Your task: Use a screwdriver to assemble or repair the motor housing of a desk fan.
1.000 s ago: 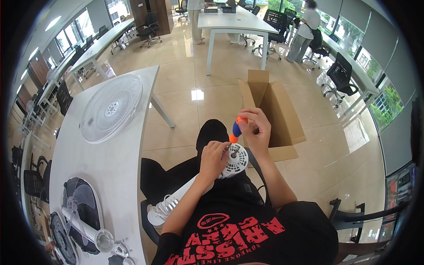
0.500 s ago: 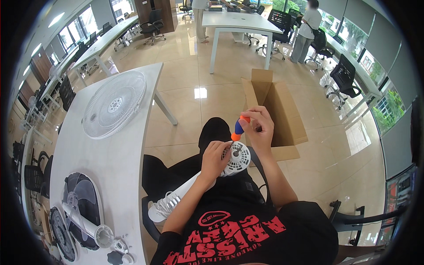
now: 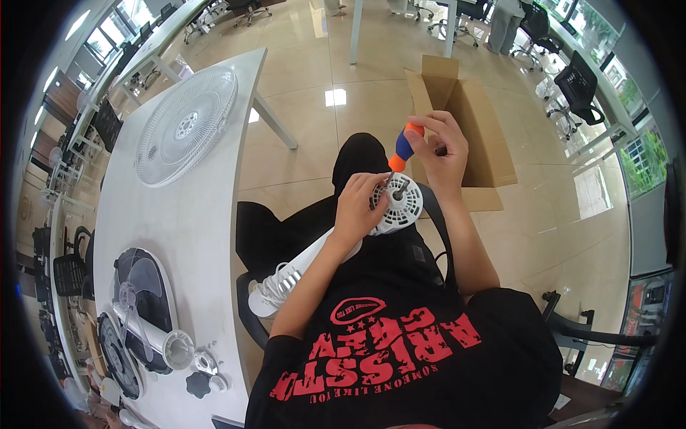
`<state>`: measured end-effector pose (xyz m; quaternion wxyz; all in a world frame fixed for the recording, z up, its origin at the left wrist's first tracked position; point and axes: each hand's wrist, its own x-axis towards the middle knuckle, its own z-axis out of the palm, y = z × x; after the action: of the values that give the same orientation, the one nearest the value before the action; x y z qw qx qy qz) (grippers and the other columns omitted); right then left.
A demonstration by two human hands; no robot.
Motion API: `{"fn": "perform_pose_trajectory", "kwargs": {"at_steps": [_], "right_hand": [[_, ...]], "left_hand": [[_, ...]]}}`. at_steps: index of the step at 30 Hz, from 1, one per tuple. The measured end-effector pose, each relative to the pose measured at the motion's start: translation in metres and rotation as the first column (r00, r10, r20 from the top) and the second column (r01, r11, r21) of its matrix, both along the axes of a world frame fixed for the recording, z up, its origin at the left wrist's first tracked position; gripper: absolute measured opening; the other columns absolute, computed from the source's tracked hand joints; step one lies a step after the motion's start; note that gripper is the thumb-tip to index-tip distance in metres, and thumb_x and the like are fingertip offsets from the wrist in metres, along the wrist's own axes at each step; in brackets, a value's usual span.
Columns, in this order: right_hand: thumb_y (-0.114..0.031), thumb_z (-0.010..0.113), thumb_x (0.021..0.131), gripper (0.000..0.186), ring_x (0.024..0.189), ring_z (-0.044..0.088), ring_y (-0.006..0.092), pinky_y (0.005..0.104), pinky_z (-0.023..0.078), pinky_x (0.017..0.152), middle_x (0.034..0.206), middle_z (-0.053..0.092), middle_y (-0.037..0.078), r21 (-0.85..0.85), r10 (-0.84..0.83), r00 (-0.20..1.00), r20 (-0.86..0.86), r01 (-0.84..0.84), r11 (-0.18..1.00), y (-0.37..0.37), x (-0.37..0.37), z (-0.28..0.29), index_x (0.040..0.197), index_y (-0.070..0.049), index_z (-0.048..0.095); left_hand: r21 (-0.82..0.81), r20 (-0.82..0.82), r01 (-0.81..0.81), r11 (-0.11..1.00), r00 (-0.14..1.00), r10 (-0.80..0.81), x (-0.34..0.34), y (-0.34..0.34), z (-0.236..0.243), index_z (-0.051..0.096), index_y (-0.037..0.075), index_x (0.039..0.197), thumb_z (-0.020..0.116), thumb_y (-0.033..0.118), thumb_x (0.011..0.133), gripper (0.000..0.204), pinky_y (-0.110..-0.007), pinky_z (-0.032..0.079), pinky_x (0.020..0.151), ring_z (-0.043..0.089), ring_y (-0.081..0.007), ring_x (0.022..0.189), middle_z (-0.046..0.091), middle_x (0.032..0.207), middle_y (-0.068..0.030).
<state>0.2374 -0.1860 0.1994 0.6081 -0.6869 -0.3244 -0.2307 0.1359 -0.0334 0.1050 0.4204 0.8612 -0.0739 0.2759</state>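
Lower left, a translucent fan blade [image 3: 148,277], then upper left a fan guard [image 3: 187,126], lie unmounted. Centre, the left hand [image 3: 356,206] touches the motor housing [image 3: 407,209], grip unclear; the screwdriver [image 3: 404,147], pinched by the right hand [image 3: 447,156], meets it, screw depth hidden.

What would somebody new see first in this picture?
Probably the orange-and-blue screwdriver, held in the right hand over the white fan motor housing. Then the big round fan grille lying toward the far end of the table on the left, and the open cardboard box beyond that hand.
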Motion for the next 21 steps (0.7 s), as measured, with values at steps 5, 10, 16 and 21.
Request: {"fn": "perform_pose_trajectory", "kwargs": {"at_steps": [5, 10, 16, 21], "right_hand": [[-0.011, 0.078, 0.090, 0.020, 0.057, 0.039, -0.0005, 0.0200, 0.030, 0.051, 0.104, 0.073, 0.002, 0.225, 0.144, 0.959, -0.244, -0.089, 0.970, 0.0057, -0.0096, 0.0084, 0.109, -0.006, 0.079], [-0.012, 0.073, 0.094, 0.021, 0.058, 0.045, -0.0014, 0.0187, 0.034, 0.052, 0.104, 0.075, 0.004, 0.091, 0.055, 0.993, -0.105, -0.046, 0.995, -0.0013, -0.0040, 0.0016, 0.113, -0.005, 0.078], [-0.011, 0.073, 0.093, 0.021, 0.059, 0.045, -0.0018, 0.0181, 0.034, 0.052, 0.105, 0.074, 0.003, 0.089, 0.055, 0.988, -0.147, -0.042, 0.995, 0.0032, -0.0075, 0.0070, 0.112, -0.004, 0.078], [-0.010, 0.081, 0.087, 0.023, 0.056, 0.040, -0.0008, 0.0193, 0.031, 0.051, 0.106, 0.073, 0.002, 0.149, 0.133, 0.959, -0.249, -0.098, 0.984, 0.0002, -0.0059, 0.0070, 0.110, -0.006, 0.080]], "left_hand": [[-0.001, 0.005, 0.014, 1.000, 1.000, -0.014, -0.0016, 0.0007, -0.0019, 0.069, 0.004, 0.123, 0.071, 0.001, 0.083, 0.040, -0.041, 0.052, 0.094, 0.066, -0.0304, 0.106, 0.071, 0.107, -0.0108], [0.006, 0.021, 0.017, 1.000, 1.000, -0.017, -0.0016, 0.0001, -0.0012, 0.068, 0.004, 0.123, 0.070, 0.001, 0.083, 0.040, -0.041, 0.052, 0.094, 0.066, -0.0307, 0.106, 0.071, 0.107, -0.0109], [0.005, 0.025, 0.012, 1.000, 1.000, -0.012, -0.0010, -0.0002, -0.0013, 0.069, 0.004, 0.122, 0.070, 0.000, 0.082, 0.040, -0.041, 0.052, 0.094, 0.066, -0.0310, 0.105, 0.071, 0.106, -0.0112], [-0.002, 0.036, 0.018, 1.000, 0.999, -0.018, -0.0005, -0.0006, -0.0016, 0.069, 0.004, 0.122, 0.070, 0.000, 0.082, 0.040, -0.041, 0.052, 0.094, 0.066, -0.0308, 0.105, 0.071, 0.106, -0.0114]]}}
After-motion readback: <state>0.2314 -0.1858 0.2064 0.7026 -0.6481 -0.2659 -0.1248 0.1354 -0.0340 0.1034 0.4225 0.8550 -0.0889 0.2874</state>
